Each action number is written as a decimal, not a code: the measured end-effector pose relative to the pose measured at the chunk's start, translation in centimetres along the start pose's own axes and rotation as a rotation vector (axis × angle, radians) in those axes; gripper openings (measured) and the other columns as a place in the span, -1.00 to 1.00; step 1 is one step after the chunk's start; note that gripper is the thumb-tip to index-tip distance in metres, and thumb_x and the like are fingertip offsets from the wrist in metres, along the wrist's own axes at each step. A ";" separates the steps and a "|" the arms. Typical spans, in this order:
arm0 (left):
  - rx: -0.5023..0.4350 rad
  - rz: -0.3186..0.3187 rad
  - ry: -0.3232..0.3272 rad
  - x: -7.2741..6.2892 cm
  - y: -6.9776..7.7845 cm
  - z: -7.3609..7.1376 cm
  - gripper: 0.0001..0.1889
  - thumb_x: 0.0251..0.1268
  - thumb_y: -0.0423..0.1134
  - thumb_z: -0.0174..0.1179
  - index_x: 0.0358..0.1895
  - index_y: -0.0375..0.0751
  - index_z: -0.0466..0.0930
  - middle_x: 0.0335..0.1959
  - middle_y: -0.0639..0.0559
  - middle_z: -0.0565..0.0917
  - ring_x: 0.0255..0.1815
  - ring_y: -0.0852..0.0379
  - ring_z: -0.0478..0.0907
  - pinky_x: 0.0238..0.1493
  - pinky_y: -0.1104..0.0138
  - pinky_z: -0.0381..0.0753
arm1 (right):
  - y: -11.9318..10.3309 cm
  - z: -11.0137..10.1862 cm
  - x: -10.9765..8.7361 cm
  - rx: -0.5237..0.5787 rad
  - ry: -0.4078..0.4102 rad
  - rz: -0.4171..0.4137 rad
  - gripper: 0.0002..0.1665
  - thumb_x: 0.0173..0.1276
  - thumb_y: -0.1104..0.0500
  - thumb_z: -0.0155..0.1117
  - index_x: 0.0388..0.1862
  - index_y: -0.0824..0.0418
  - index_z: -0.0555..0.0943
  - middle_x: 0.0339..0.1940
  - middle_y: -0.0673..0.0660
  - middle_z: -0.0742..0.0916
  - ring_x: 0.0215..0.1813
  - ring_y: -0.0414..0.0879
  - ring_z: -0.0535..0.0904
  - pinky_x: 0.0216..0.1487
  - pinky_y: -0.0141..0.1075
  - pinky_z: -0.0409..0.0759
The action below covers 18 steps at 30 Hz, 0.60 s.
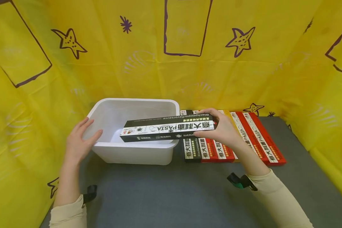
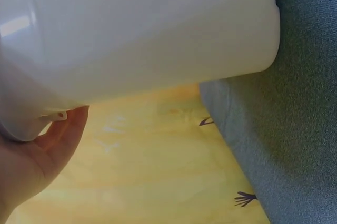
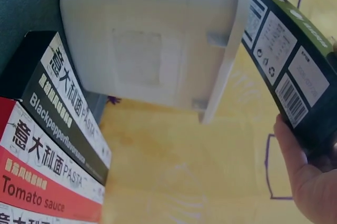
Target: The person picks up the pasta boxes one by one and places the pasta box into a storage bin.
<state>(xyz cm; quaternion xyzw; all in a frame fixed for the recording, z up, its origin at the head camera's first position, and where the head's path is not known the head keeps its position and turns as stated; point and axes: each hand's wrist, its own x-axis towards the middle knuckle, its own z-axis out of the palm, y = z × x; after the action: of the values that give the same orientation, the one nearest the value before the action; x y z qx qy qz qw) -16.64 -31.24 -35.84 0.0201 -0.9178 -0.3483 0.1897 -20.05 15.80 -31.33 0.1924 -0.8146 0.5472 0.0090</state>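
Observation:
My right hand [image 1: 223,129] grips the right end of a black and white pasta box [image 1: 165,127], thumb on the near side and fingers on the far side. The box is held nearly level, its left end above the inside of a white plastic bin [image 1: 136,155] and its right end beyond the bin's right rim. On the bin's left side, my left hand [image 1: 78,141] holds the rim, with the thumb over the inside. The left wrist view shows fingers [image 2: 71,132] against the outside, just under the rim. Labels and a barcode show on the held box [image 3: 287,61] in the right wrist view.
Right of the bin, several pasta boxes lie side by side on the grey table [image 1: 159,196]: a black one [image 1: 191,152] nearest the bin, then red boxes [image 1: 262,139] and a yellow one between. A yellow patterned cloth [image 1: 148,76] hangs behind and at both sides.

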 end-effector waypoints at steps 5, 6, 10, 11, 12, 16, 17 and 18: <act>0.010 -0.026 0.007 0.0 0.5 0.6 -0.34 0.35 0.05 0.13 0.41 -0.26 0.34 0.48 -0.20 0.23 0.46 -0.34 0.08 0.35 -0.29 0.03 | 0.1 0.3 0.3 0.003 0.017 0.024 -0.23 -0.09 0.10 0.67 0.16 0.09 0.55 -0.13 0.20 0.66 -0.15 0.04 0.60 -0.23 -0.24 0.65; 0.015 -0.030 0.003 0.0 0.6 0.7 -0.34 0.35 0.05 0.12 0.41 -0.25 0.33 0.49 -0.20 0.21 0.47 -0.35 0.07 0.34 -0.30 0.02 | 0.1 0.4 0.3 -0.002 0.016 0.027 -0.23 -0.09 0.10 0.67 0.16 0.09 0.55 -0.13 0.19 0.66 -0.15 0.03 0.59 -0.23 -0.25 0.65; 0.021 -0.036 0.009 -0.1 0.9 1.0 -0.33 0.35 0.07 0.12 0.41 -0.25 0.34 0.50 -0.18 0.21 0.47 -0.34 0.07 0.34 -0.30 0.02 | -0.1 0.6 0.5 -0.044 0.005 0.027 -0.22 -0.10 0.08 0.67 0.15 0.09 0.55 -0.13 0.18 0.67 -0.15 0.03 0.57 -0.25 -0.25 0.63; 0.021 -0.035 0.012 -0.1 1.0 1.0 -0.34 0.35 0.06 0.13 0.40 -0.26 0.34 0.49 -0.18 0.21 0.47 -0.34 0.07 0.34 -0.29 0.03 | -0.2 0.7 0.6 -0.058 0.000 0.027 -0.22 -0.12 0.07 0.68 0.14 0.07 0.55 -0.13 0.16 0.67 -0.15 0.02 0.57 -0.25 -0.25 0.63; 0.021 -0.033 0.015 -0.1 1.0 1.0 -0.34 0.35 0.06 0.13 0.40 -0.26 0.35 0.49 -0.18 0.21 0.46 -0.35 0.08 0.34 -0.29 0.04 | -0.3 0.8 0.7 -0.070 -0.007 0.024 -0.22 -0.12 0.05 0.68 0.14 0.06 0.56 -0.13 0.15 0.67 -0.16 0.02 0.57 -0.26 -0.23 0.63; 0.018 -0.031 0.020 -0.2 1.1 1.0 -0.35 0.35 0.05 0.14 0.38 -0.28 0.37 0.49 -0.20 0.22 0.46 -0.36 0.09 0.34 -0.29 0.05 | -0.7 1.5 1.5 -0.155 -0.041 -0.004 -0.22 -0.14 -0.08 0.67 0.11 -0.03 0.55 -0.12 0.07 0.66 -0.18 -0.02 0.58 -0.27 -0.18 0.62; 0.017 -0.032 0.018 -0.2 1.1 1.0 -0.35 0.35 0.05 0.14 0.38 -0.29 0.36 0.49 -0.20 0.21 0.46 -0.36 0.08 0.33 -0.30 0.05 | -0.8 1.7 1.7 -0.182 -0.047 -0.015 -0.22 -0.14 -0.12 0.66 0.11 -0.05 0.55 -0.13 0.05 0.66 -0.20 -0.03 0.58 -0.27 -0.18 0.60; 0.015 -0.032 0.015 -0.2 1.1 1.0 -0.35 0.35 0.05 0.14 0.38 -0.29 0.36 0.49 -0.20 0.21 0.46 -0.36 0.08 0.33 -0.30 0.05 | -0.8 2.0 2.0 -0.202 -0.057 -0.024 -0.21 -0.15 -0.14 0.65 0.11 -0.06 0.55 -0.14 0.04 0.66 -0.21 -0.04 0.58 -0.27 -0.17 0.60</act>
<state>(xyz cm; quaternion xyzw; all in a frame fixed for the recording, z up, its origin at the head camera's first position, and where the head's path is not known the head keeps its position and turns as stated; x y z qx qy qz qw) -16.68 -29.72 -35.87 0.0389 -0.9185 -0.3440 0.1910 -21.27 13.18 -30.95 0.2156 -0.8632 0.4564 0.0118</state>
